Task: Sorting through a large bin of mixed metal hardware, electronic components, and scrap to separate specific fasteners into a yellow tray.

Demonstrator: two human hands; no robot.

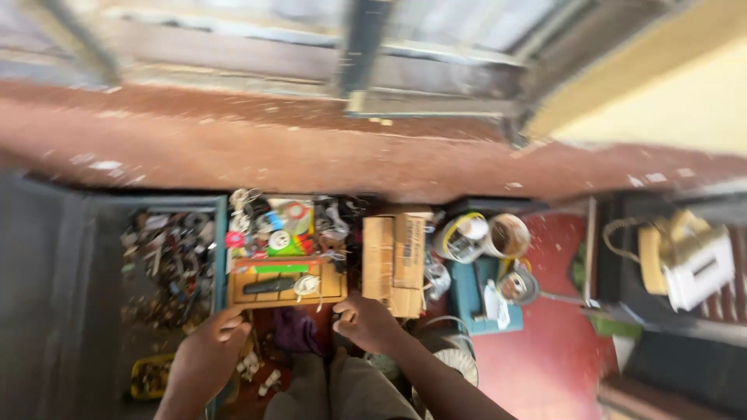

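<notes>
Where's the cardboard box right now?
Head view, centre: the cardboard box stands just right of the wooden tray, directly above the right hand.

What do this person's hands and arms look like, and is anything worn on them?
Both are bare. The left hand and right hand show no gloves, rings or watch that the blurred head view reveals, and both forearms are uncovered to the frame's lower edge, with no sleeve in sight. Between them show knees in grey-brown trousers.

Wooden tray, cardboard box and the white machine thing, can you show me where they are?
wooden tray [286, 292], head view, front wall between the hands.
cardboard box [394, 257], head view, middle of its top.
white machine [699, 268], head view, its white body.
</notes>
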